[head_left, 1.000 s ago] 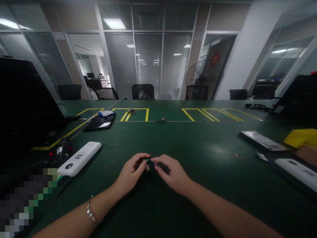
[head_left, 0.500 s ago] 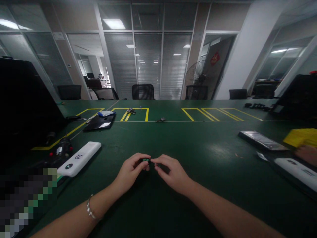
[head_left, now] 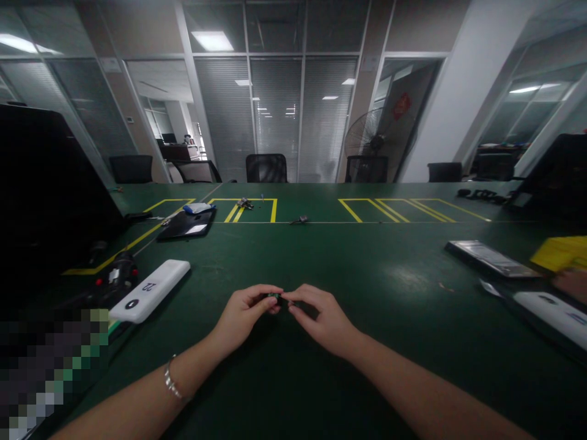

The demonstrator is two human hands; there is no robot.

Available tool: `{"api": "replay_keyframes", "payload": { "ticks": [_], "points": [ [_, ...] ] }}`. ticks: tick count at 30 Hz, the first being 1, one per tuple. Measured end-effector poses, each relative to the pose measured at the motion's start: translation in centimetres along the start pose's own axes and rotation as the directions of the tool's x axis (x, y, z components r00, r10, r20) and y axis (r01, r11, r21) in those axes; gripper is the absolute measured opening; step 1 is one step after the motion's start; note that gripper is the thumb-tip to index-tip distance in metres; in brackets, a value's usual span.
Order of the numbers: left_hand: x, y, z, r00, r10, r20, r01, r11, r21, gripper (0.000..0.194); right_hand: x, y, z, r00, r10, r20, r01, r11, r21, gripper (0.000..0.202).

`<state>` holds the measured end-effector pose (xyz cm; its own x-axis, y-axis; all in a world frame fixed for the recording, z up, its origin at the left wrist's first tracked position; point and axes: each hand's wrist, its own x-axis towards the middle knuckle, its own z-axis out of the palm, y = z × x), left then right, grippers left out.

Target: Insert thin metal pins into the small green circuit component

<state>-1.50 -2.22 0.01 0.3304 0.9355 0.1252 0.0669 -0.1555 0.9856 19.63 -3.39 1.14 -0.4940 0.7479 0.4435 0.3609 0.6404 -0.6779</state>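
My left hand (head_left: 250, 308) pinches a small green piece (head_left: 274, 296), which looks like a tiny circuit board; fingers and thumb cover most of it. Facing it is my right hand (head_left: 321, 315), its index fingertip at the right end of that piece. A small gap shows between the right index finger and thumb, and I make out nothing held there. Both hands are just above the green tabletop (head_left: 257, 263).
White numbered power banks lie at left (head_left: 151, 292) and right (head_left: 550, 318). A black tablet-like slab (head_left: 186, 225) and small metal parts (head_left: 245, 203) lie farther back. Another person's hand (head_left: 571, 282) is by a yellow object (head_left: 559, 253). A flat metallic case (head_left: 490, 258) lies right.
The view has shifted slightly. My right index fingertip and the green piece stay close together, and less of the green piece shows now.
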Motion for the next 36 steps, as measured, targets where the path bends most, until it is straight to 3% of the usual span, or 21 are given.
{"api": "replay_keyframes", "payload": {
  "ticks": [12, 16, 20, 23, 30, 36],
  "points": [
    [0.0, 0.1, 0.2, 0.997, 0.062, -0.043, -0.061, 0.997, 0.039, 0.018, 0.0, 0.1, 0.1, 0.999, 0.048, -0.014, -0.049, 0.998, -0.038, 0.03],
    [0.0, 0.5, 0.0, 0.995, 0.08, 0.056, -0.091, 0.969, 0.232, 0.021, 0.0, 0.1, 0.2, 0.998, 0.057, -0.024, -0.058, 0.997, -0.044, 0.028],
    [-0.3, 1.4, 0.4, 0.961, 0.124, 0.249, -0.239, 0.823, 0.515, 0.018, 0.1, 0.3, 0.3, 0.998, 0.042, -0.048, -0.045, 0.997, -0.055, 0.027],
    [-0.6, 1.6, 0.8, 0.938, 0.132, 0.321, -0.307, 0.747, 0.589, 0.019, 0.0, 0.4, 0.4, 0.998, 0.031, -0.055, -0.034, 0.998, -0.048, 0.025],
    [-0.6, 0.9, 0.9, 0.934, 0.158, 0.321, -0.333, 0.709, 0.622, 0.018, 0.0, 0.6, 0.5, 0.999, 0.033, -0.044, -0.035, 0.998, -0.056, 0.024],
    [-0.5, 1.1, 0.6, 0.975, 0.181, 0.129, -0.221, 0.725, 0.653, 0.02, 0.1, 0.5, 0.2, 0.997, 0.071, 0.015, -0.069, 0.995, -0.075, 0.026]
  ]
}}
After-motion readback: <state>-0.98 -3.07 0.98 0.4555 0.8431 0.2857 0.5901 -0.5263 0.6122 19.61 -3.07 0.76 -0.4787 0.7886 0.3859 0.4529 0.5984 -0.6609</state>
